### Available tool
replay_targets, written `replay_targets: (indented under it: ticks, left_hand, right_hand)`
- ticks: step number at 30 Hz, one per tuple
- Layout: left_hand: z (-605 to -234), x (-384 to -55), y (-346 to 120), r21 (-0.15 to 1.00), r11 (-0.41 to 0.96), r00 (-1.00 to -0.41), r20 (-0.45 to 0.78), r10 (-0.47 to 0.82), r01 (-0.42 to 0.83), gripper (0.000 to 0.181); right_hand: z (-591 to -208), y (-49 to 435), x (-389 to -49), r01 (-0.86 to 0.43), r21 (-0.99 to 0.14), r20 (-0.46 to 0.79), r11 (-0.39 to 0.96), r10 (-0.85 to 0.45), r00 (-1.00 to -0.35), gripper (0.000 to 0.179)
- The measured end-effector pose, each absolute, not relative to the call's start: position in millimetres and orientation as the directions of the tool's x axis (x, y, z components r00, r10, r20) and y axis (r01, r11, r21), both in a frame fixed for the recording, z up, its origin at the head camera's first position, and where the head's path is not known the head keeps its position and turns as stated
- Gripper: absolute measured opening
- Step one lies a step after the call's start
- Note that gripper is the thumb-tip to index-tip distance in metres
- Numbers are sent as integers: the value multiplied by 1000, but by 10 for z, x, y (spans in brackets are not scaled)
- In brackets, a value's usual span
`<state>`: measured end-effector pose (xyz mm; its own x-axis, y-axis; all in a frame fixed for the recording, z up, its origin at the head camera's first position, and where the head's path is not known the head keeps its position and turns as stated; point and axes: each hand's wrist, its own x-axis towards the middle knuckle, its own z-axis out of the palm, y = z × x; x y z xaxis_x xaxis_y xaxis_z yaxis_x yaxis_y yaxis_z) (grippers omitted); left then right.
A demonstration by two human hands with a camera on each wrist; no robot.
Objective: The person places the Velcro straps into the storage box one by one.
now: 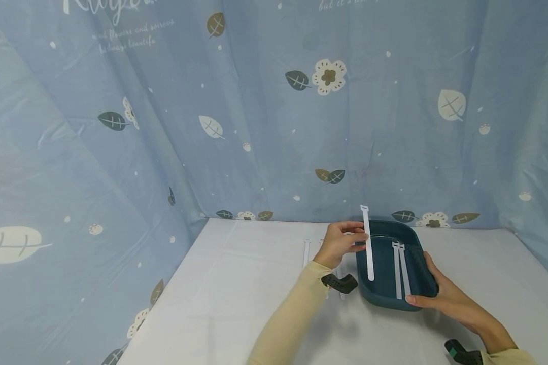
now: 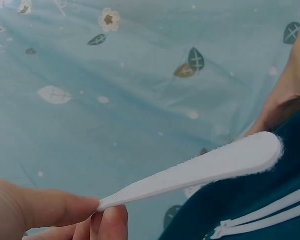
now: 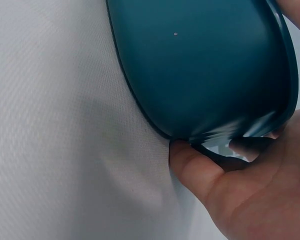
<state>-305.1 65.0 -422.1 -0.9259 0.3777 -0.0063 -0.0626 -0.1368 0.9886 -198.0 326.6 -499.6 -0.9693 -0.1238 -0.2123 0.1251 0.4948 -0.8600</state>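
Observation:
My left hand (image 1: 340, 245) pinches a white hook-and-loop cable tie (image 1: 369, 258) between thumb and fingers. The tie stands over the left side of a dark teal tray (image 1: 383, 263), its slotted head pointing up and away. Close up in the left wrist view, the held tie (image 2: 210, 167) shows a fuzzy rounded end. With the thumb at the near right rim and fingers around the outside, my right hand (image 1: 449, 296) grips the tray. Two more white ties (image 1: 398, 271) lie side by side inside it. The right wrist view shows the thumb (image 3: 192, 162) pressed against the tray's edge.
Several white ties (image 1: 306, 252) lie on the white table (image 1: 237, 284) left of the tray, partly hidden behind the left hand and wrist. A blue patterned curtain (image 1: 265, 111) hangs along the table's back and left side. Black bands (image 1: 340, 283) sit at both wrists.

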Motion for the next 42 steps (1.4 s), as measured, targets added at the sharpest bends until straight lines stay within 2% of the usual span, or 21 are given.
replay_targets:
  ticks: [16, 30, 42]
  left_hand:
    - [-4310, -3096, 835, 977, -188, -928, -25, 372, -101, 26]
    - [-4402, -3088, 972, 985, -140, -926, -40, 377, -100, 29]
    - [-4497, -3067, 1071, 985, -134, -921, -53, 385, -113, 27]
  right_hand:
    - [-4975, 3254, -1993, 156, -846, -247, 510, -116, -962, 130]
    - [-4985, 3265, -1995, 131, -868, -220, 479, -134, -966, 128]
    - [-4991, 3257, -2003, 157, -861, -245, 484, -123, -962, 130]
